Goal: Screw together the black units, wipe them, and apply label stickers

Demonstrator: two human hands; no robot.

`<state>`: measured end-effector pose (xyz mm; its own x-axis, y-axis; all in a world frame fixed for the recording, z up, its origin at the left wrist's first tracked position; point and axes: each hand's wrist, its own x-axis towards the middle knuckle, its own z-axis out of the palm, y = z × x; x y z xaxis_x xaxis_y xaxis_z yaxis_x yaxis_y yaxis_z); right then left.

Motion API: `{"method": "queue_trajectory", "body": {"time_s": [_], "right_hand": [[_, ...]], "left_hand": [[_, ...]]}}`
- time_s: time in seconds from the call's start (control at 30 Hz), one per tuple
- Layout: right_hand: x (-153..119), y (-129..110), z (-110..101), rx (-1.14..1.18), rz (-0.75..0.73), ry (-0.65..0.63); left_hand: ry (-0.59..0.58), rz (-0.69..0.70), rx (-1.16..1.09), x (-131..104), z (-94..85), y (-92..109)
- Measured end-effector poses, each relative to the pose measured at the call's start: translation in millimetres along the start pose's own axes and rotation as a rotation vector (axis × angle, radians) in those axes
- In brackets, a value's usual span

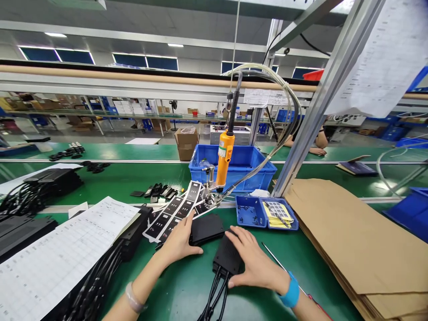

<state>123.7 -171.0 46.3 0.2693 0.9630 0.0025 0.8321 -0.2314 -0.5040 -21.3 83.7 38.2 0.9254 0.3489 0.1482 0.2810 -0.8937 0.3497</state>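
With the cabled black box (227, 256) as clock centre and twelve pointing up the view, the right hand (256, 263) lies at three, over its right side, thumb beside the cables (212, 298), which run toward seven. The left hand (180, 240) is at nine, spread beside a second black box (207, 228); contact is unclear. Label sheets (172, 214) lie at ten, an orange screwdriver (225, 158) hangs at twelve before a blue bin (257, 178), and brown cardboard (357, 240) lies at three.
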Motion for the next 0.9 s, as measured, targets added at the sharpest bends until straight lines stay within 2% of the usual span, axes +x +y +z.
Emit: {"method": "queue_trajectory", "body": {"time_s": [0.13, 0.3, 0.43, 0.63, 0.73, 0.83, 0.9], "right_hand": [[-12, 32, 2, 0.137, 0.068, 0.123], [-17, 57, 27, 0.254, 0.01, 0.423], [-14, 60, 31, 0.254, 0.009, 0.546], [-12, 57, 26, 0.256, 0.036, 0.613], [-13, 57, 26, 0.277, 0.049, 0.633], [-15, 54, 23, 0.3, 0.067, 0.65], [-11, 47, 12, 0.335, 0.071, 0.66]], "left_hand": [[0.079, -0.001, -0.005, -24, -0.6, 25], [-0.034, 0.071, 0.015, -41, 29.5, 80], [-0.052, 0.057, 0.147, -39, 48.4, 105], [-0.151, -0.04, 0.231, -35, 54.9, 121], [-0.182, -0.024, 0.233, -35, 54.6, 124], [-0.256, 0.057, 0.198, -34, 48.9, 112], [-0.291, 0.115, 0.139, -32, 42.8, 97]]}}
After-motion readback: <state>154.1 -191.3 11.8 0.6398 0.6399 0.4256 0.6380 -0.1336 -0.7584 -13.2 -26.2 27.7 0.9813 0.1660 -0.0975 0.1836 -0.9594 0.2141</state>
